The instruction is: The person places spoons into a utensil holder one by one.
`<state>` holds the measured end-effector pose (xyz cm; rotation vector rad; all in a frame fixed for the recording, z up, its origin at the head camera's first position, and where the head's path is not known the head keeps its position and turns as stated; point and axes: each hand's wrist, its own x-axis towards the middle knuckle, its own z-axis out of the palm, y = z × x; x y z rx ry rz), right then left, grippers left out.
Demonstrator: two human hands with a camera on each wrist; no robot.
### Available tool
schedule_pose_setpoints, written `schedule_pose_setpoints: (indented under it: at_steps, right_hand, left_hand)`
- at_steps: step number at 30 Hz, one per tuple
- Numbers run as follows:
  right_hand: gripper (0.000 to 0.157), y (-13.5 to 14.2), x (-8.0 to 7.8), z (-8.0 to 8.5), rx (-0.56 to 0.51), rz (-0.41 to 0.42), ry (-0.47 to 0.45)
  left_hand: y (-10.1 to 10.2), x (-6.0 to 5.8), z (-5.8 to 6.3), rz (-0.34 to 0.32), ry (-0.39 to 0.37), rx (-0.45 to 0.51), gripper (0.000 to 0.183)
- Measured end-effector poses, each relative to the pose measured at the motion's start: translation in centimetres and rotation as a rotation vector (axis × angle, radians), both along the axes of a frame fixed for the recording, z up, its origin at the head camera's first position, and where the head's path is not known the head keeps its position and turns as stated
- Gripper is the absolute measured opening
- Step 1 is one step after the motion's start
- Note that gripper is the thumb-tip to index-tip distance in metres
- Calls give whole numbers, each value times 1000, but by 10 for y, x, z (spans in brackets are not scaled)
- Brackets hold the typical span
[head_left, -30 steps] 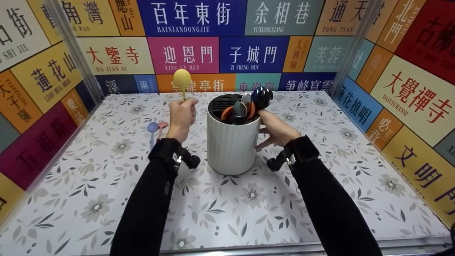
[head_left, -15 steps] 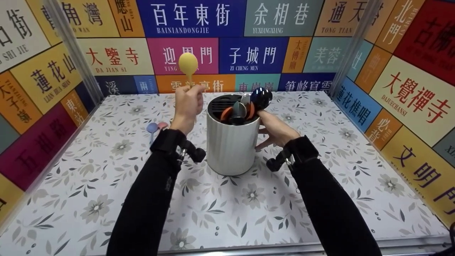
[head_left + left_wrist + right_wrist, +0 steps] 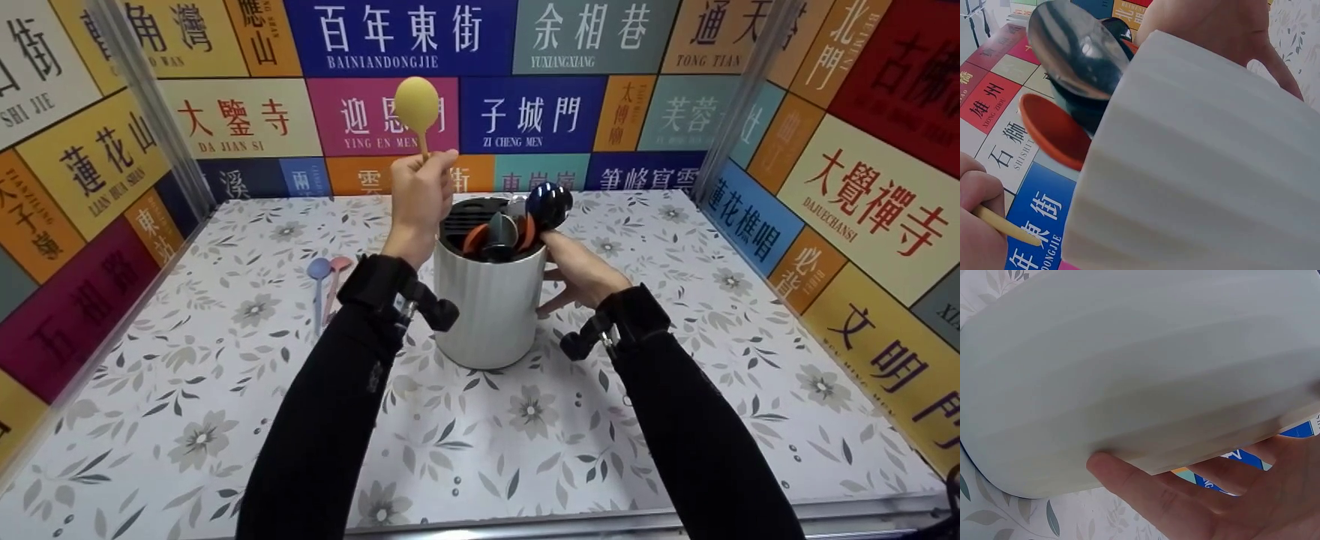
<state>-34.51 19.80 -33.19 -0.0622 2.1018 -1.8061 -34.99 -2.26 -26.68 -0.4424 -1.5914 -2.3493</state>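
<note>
My left hand (image 3: 421,195) grips a yellow spoon (image 3: 416,103) by its handle, bowl upward, just left of and above the rim of a white ribbed utensil holder (image 3: 487,311). In the left wrist view the handle's tip sticks out of the fist toward the holder, apart from it. My right hand (image 3: 583,270) rests against the holder's right side, fingers spread; the thumb touches the wall in the right wrist view. In the holder's black slotted top stand a dark ladle (image 3: 549,205), orange-edged utensils (image 3: 475,240) and a metal spoon (image 3: 1078,48).
A blue spoon (image 3: 319,268) and a pink spoon (image 3: 340,263) lie on the floral tabletop (image 3: 457,450) left of the holder. Walls covered with coloured signs (image 3: 390,116) close in the table at the back and both sides.
My left hand has risen and moved right with the yellow spoon, from beside the holder to next to its rim. The right hand and the holder have stayed put.
</note>
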Motion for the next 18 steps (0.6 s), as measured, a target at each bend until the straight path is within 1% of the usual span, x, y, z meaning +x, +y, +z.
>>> schedule_pose_setpoints:
  at_steps: [4,7,12,18]
  right_hand:
    - [55,0,1,1,-2,4,2]
    - [54,0,1,2,-2,4,5]
    - [55,1,0,2,-3,3,4]
    - [55,1,-2,1,-3,-2,-3]
  left_hand:
    - [7,1,-2,4,5,7,52]
    - [13,1,-5,-7,13,8,52]
    - [21,-1,-10,0,11,-19,52]
    - [25,-5,-15,0,5,-50,52]
